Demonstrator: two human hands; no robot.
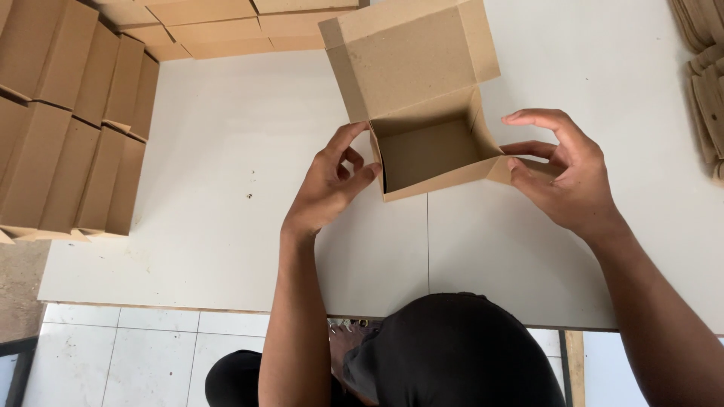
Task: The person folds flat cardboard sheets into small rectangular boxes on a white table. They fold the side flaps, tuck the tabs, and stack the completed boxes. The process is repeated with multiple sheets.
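A brown cardboard box (430,154) sits half-folded on the white table (226,173), its lid flap standing open toward the far side. My left hand (332,185) touches the box's left wall with thumb and fingertips. My right hand (562,169) pinches the side flap sticking out at the box's right end. The inside of the box holds nothing.
Rows of finished closed cardboard boxes (68,120) stand at the left, and more (219,26) line the far edge. A stack of flat cardboard blanks (705,83) lies at the far right. The table's near edge (173,305) drops to a tiled floor (121,358).
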